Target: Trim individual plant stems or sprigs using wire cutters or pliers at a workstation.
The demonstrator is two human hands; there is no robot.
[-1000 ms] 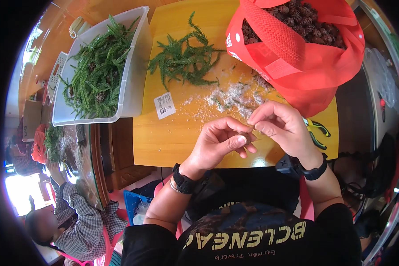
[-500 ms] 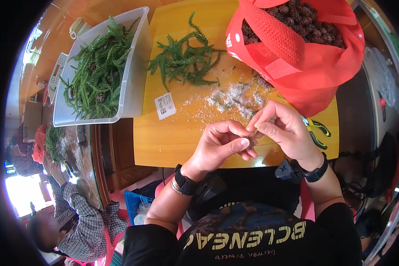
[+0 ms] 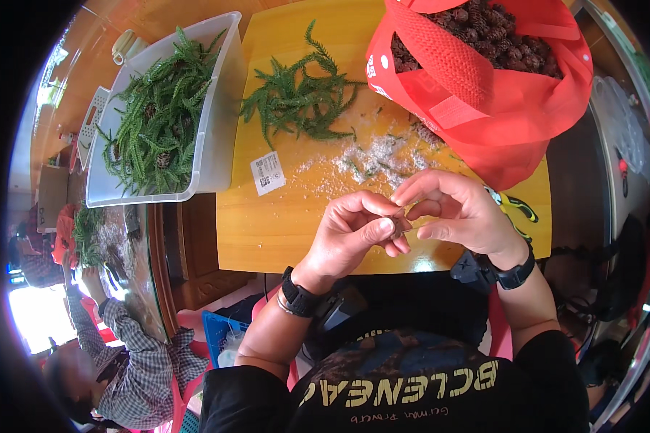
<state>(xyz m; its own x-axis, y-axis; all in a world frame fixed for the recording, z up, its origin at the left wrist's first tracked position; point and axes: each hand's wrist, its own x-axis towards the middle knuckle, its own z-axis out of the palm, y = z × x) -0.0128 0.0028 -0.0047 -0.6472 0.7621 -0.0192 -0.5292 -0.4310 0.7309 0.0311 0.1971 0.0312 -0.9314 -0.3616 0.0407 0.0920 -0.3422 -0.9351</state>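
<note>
My left hand [image 3: 354, 229] pinches a small brown pine cone [image 3: 398, 225] between thumb and fingers, above the table's front edge. Beside it is my right hand [image 3: 464, 215], its thumb spread from the index finger, whose tip is close to the cone's top. A thin strand seems to run between the two hands, too fine to make out. Beyond them, white flakes [image 3: 383, 160] and green bits are scattered on the yellow table [image 3: 310, 242]. Green artificial sprigs [image 3: 296, 101] lie in a loose heap farther back.
A translucent bin [image 3: 213, 137] of sprigs and cones stands at left. The red bag [image 3: 520, 130] at right is full of pine cones [image 3: 495, 36]. Pliers [image 3: 518, 208] with yellow-black handles lie beside it. A white label [image 3: 268, 173] is on the table. Another person [image 3: 133, 368] works at lower left.
My right thumb and index finger have parted from their pinch, and the right hand has opened over the cone. My left hand keeps hold of the cone, shifted slightly left.
</note>
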